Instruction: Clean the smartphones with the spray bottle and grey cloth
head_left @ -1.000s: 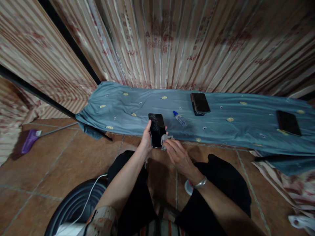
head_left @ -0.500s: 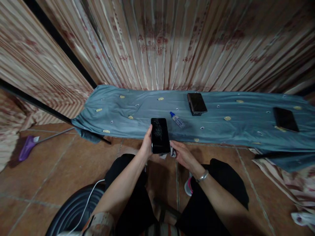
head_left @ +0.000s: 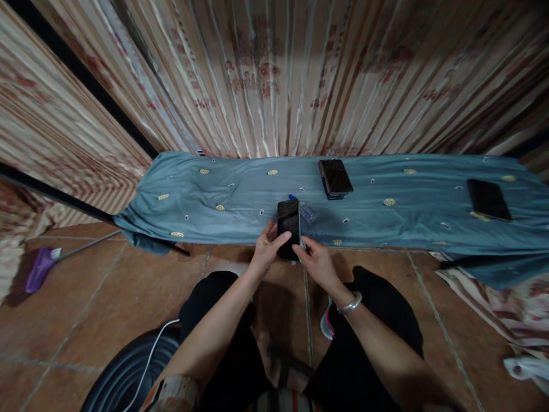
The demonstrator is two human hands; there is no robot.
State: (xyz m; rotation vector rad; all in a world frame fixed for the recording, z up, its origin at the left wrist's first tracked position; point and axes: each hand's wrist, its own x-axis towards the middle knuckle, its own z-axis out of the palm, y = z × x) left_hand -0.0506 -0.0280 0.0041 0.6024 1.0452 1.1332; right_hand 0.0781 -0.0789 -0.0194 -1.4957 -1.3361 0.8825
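Clamping a black, glossy, rectangular phone [head_left: 289,216] between thumb [head_left: 282,238] and fingers [head_left: 270,228] of the left hand [head_left: 265,249], pinching its lower right side with the right hand [head_left: 319,261], mostly hiding a grey cloth [head_left: 303,244], hard to make out, and slanting both forearms [head_left: 227,304] inward before a teal, patterned fabric [head_left: 240,220].

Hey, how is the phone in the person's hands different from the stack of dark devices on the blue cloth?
The phone is held in the left hand, while the stack lies on the blue cloth. The phone is a single slim slab; the stack shows more than one layer at its side. Thumbs cover part of the phone's face, whereas the stack's top is uncovered. Both the phone and stack look dark and rectangular.
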